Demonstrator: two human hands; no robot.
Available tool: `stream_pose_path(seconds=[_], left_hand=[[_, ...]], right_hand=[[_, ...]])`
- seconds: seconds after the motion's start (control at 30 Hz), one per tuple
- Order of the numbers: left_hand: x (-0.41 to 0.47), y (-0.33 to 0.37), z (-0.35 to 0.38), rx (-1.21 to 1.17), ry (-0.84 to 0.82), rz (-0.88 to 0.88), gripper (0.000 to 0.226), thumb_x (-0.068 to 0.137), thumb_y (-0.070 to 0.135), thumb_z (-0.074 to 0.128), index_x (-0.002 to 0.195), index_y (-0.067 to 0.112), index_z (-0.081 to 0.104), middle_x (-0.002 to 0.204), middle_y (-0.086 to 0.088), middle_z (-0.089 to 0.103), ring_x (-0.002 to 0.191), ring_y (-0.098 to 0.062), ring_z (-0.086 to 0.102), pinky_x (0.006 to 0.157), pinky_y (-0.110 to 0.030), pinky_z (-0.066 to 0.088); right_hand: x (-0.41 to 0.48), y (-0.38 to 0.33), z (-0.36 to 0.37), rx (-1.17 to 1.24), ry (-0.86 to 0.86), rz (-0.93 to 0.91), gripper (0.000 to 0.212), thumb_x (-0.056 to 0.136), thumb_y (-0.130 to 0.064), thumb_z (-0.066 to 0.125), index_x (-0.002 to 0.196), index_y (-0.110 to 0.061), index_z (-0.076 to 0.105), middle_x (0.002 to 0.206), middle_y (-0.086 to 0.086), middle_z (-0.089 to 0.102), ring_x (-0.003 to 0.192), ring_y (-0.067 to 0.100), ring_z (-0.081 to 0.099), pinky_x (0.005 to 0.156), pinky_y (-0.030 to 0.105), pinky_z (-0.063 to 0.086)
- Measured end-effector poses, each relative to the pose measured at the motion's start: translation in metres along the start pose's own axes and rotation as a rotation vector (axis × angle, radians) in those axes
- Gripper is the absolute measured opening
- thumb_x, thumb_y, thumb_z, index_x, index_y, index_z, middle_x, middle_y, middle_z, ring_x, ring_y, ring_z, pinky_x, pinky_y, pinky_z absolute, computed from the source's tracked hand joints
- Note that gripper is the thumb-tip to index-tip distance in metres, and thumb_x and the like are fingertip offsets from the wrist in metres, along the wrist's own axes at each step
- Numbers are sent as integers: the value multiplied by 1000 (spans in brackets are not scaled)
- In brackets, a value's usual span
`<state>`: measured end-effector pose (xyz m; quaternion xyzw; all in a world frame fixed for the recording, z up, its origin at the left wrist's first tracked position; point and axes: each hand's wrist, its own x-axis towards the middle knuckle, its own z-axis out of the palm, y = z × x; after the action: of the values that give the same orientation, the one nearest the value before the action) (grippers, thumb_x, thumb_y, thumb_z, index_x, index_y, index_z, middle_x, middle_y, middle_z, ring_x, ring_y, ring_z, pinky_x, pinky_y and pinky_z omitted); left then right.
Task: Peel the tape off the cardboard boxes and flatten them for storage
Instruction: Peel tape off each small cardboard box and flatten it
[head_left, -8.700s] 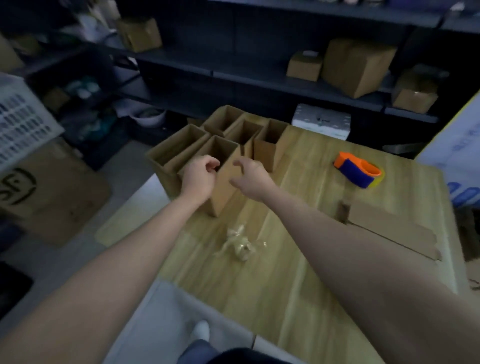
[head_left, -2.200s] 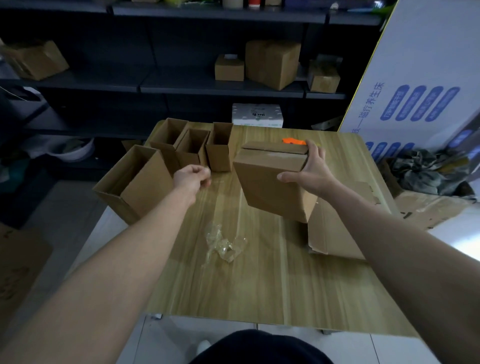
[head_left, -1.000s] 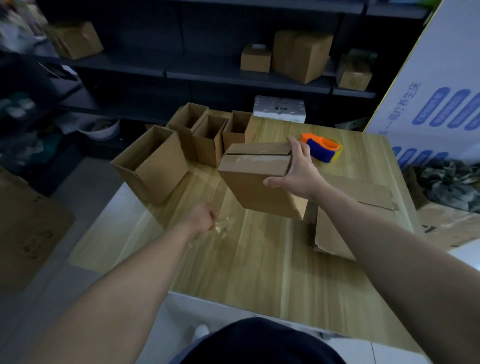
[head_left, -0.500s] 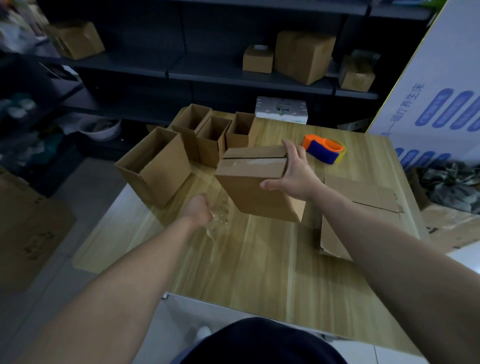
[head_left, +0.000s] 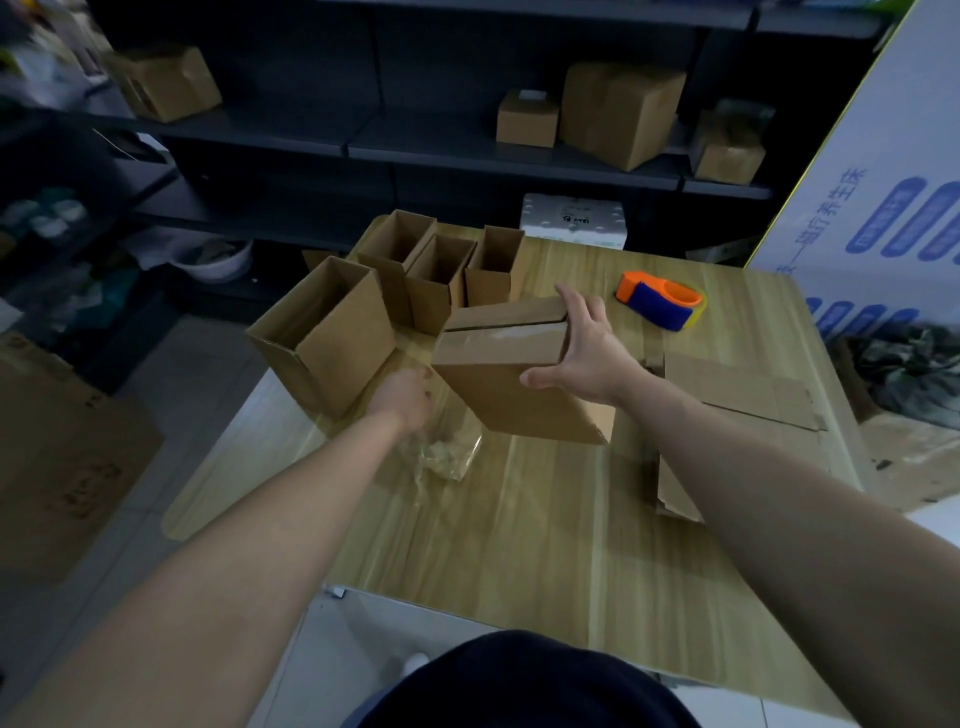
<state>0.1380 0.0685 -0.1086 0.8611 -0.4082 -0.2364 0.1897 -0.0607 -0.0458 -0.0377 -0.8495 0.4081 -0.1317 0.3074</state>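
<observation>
Your right hand (head_left: 587, 353) holds the sealed box (head_left: 509, 384) by its upper right corner. The fingers lie over the top flap and the thumb is hooked onto the front face. The box hangs tilted over the middle of the table (head_left: 519, 530), and I cannot tell whether its lower edge touches the wood.

Your left hand (head_left: 408, 395) is just beside the box's lower left corner, with its back to the camera. The fingers curl out of sight, so I cannot tell whether they pinch anything. A crumpled wad of tape (head_left: 447, 454) lies on the table right below that hand.

The seam tape (head_left: 504, 332) runs unbroken along the top of the box, so this looks like the start of the peeling step on this box. Next, your left hand likely needs to find a tape end at the left edge and lift it with a fingernail while your right hand braces the box against the pull.

Further out, a large open box (head_left: 332, 332) stands to the left with three smaller open boxes (head_left: 441, 280) behind it. Flattened cardboard (head_left: 727, 405) lies to the right, and the tape dispenser (head_left: 660, 301) sits beyond it.

The underside and back of the box are hidden, so any tape there is unseen. In this dim light the tape ends are hard to make out. Your right forearm covers part of the flattened cardboard.
</observation>
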Motion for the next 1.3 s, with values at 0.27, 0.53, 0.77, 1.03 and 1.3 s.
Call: stream_pose_path(seconds=[0.27, 0.53, 0.77, 1.03, 1.3], left_hand=[[8, 53, -33, -287, 64, 444, 28, 89, 27, 62, 114, 16, 60, 120, 2, 52, 110, -13, 49, 94, -28, 41], [9, 77, -31, -329, 12, 585, 24, 89, 21, 62, 112, 15, 66, 114, 3, 60, 106, -17, 57, 94, -33, 46], [3, 95, -24, -255, 99, 666, 23, 92, 16, 58, 112, 8, 65, 112, -4, 60, 100, -18, 58, 89, -30, 50], [2, 104, -20, -119, 73, 698, 16, 92, 16, 58, 106, 10, 63, 106, -3, 60, 98, -16, 58, 89, -29, 49], [6, 105, -23, -261, -26, 626, 3, 90, 16, 60, 93, 15, 61, 97, 1, 58, 92, -17, 56, 87, -35, 50]], right_hand=[[2, -4, -10, -52, 17, -53, 127, 62, -33, 86, 150, -31, -5, 151, 0, 13, 138, 27, 24, 108, 50, 38], [-2, -5, -21, -112, -16, -79, 129, 63, -32, 86, 152, -28, -8, 156, 4, 10, 144, 28, 14, 112, 46, 30], [-5, -4, -27, -226, -17, -107, 128, 61, -38, 85, 150, -34, -6, 153, 0, 14, 139, 26, 25, 101, 48, 44], [-8, -1, -24, -257, -23, -117, 128, 61, -37, 85, 151, -32, -5, 152, 3, 16, 140, 28, 22, 104, 45, 41], [-9, -1, -24, -244, -47, -130, 127, 62, -37, 85, 151, -31, -5, 151, 3, 17, 139, 27, 23, 105, 45, 40]])
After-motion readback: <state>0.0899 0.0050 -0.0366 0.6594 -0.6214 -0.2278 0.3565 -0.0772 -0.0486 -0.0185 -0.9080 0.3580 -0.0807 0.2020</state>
